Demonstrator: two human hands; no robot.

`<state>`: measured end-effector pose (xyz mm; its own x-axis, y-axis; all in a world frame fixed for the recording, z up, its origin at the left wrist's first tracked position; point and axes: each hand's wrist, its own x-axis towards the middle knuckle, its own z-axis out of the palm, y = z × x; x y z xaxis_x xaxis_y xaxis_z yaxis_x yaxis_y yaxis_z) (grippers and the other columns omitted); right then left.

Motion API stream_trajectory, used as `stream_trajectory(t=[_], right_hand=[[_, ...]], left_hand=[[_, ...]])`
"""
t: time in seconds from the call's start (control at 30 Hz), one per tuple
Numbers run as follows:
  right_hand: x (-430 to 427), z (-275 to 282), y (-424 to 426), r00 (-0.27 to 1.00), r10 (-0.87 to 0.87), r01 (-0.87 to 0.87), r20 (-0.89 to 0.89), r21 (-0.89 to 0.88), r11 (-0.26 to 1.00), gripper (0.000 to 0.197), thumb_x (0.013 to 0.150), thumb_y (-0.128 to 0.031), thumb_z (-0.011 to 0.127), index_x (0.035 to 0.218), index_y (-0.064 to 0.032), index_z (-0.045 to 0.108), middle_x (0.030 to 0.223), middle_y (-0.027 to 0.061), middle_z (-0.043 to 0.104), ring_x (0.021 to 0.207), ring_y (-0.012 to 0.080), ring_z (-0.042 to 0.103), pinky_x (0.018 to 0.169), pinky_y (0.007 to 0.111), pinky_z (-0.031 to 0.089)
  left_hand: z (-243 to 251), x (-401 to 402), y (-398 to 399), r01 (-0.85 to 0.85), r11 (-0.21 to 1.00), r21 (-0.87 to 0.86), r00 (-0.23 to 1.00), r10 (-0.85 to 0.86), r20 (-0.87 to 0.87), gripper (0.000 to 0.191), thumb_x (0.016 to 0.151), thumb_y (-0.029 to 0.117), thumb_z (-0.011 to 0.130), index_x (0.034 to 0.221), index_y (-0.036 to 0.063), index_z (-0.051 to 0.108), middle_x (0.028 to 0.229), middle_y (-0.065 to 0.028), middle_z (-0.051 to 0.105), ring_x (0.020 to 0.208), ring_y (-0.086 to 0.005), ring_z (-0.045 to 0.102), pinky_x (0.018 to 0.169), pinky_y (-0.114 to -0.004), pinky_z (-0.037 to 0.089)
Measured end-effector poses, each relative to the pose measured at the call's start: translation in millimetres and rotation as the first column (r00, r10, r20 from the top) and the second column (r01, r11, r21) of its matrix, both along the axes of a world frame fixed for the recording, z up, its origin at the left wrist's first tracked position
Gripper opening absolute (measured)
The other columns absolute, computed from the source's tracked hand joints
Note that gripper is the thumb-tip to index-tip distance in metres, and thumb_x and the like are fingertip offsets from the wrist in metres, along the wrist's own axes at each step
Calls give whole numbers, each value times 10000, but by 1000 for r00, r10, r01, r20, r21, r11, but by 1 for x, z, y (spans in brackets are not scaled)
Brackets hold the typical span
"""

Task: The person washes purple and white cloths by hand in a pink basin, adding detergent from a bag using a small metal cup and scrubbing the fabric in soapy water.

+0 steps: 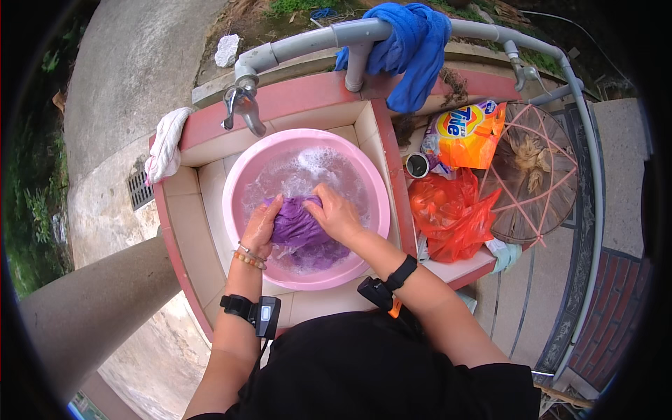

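A pink plastic basin (383,210) of sudsy water stands in a tiled outdoor sink (184,215). In it, my left hand (261,223) grips the left edge of a wet purple cloth (296,223), thumb on top. My right hand (333,212) pinches the cloth's upper right edge between thumb and fingers. Part of the cloth is raised between both hands; its lower part lies in the water, blurred by suds. White foam (320,157) floats beyond the hands, towards the faucet.
A metal faucet (244,107) overhangs the sink's back left. A blue cloth (407,52) drapes over the grey pipe (304,44). On the right ledge are a Tide detergent bag (464,134), an open container (417,165), a red plastic bag (451,215) and a woven hat (530,173). A white cloth (168,142) hangs at the left corner.
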<state>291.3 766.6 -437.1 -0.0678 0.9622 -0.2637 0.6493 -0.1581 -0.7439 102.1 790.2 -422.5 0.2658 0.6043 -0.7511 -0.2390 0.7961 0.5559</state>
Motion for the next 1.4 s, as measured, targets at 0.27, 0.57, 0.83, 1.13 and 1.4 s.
stream_trajectory(t=[0.27,0.57,0.83,1.13,1.4], right_hand=[[11,-23,-4,913,-108,74,394,100,992,544,826,-295,663,1286,-83,465,1271,190,461,1133,360,494,907,431,446],[36,-33,14,981,-71,43,180,155,987,447,731,-110,630,1167,-142,539,1155,154,499,1058,392,524,874,476,463],[-27,-31,-10,970,6,-27,-242,-82,996,340,793,-249,638,1108,-137,581,1047,190,600,982,408,580,820,464,474],[-9,-10,10,995,-76,78,70,-23,997,341,913,-402,524,1033,-86,571,849,207,666,793,430,634,689,530,486],[0,-27,-6,962,9,33,272,-149,988,683,733,-423,749,1332,-232,483,1268,260,407,1131,488,466,954,499,422]], left_hand=[[-43,-28,-15,668,681,301,458,-57,-887,679,724,327,764,1341,196,513,1321,-316,349,1214,-446,415,1022,-447,372],[-33,-42,-6,660,731,-175,512,-607,-607,568,737,543,711,897,-1,726,727,-185,676,751,-298,674,753,-406,505],[-33,19,-4,-158,959,-233,914,232,333,503,938,447,514,1239,46,558,1205,-134,602,1090,-231,584,957,-367,456],[-18,10,-1,-191,979,-67,980,194,50,303,944,282,551,1122,44,612,1004,-74,658,944,-187,636,843,-308,518],[-29,-36,2,-97,982,-163,977,125,170,596,882,514,597,1328,148,448,1203,-87,592,1016,-186,644,684,-348,576]])
